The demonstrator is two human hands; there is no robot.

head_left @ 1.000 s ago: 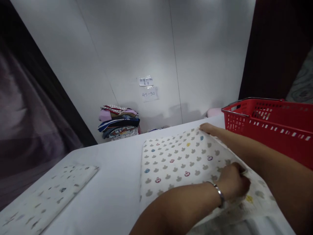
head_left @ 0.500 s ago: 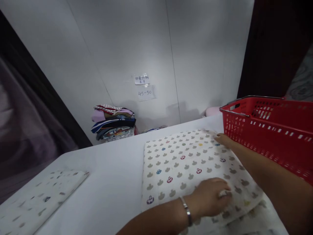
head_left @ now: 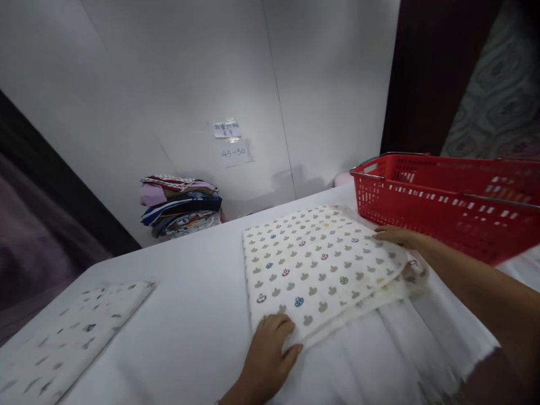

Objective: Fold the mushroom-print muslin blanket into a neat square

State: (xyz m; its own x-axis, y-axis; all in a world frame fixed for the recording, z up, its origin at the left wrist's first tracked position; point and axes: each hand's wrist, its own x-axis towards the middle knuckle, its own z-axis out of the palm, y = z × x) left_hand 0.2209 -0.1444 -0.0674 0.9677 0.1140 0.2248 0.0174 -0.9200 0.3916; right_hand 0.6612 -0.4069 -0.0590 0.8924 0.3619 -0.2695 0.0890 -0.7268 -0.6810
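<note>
A folded white cloth (head_left: 312,259) printed with grey and coloured mushroom shapes lies on the white table in front of me. At its near left corner is my left hand (head_left: 268,354), the fingers bent over the cloth and the thumb apart along the near edge. My right hand (head_left: 396,236) rests at the right side of the cloth with fingers stretched out toward the left. The near right part of the cloth is rumpled, and its layers show along the near edge.
A red plastic basket (head_left: 413,199) with metal handles stands at the right. Another folded patterned cloth (head_left: 71,337) lies at the left of the table (head_left: 189,315). Beyond the far edge is a stack of folded textiles (head_left: 181,205) by a wall with paper signs (head_left: 236,152).
My left hand has moved from the near right part of the cloth to its near left corner, its grip released. The near part is folded farther in, and the view has turned right.
</note>
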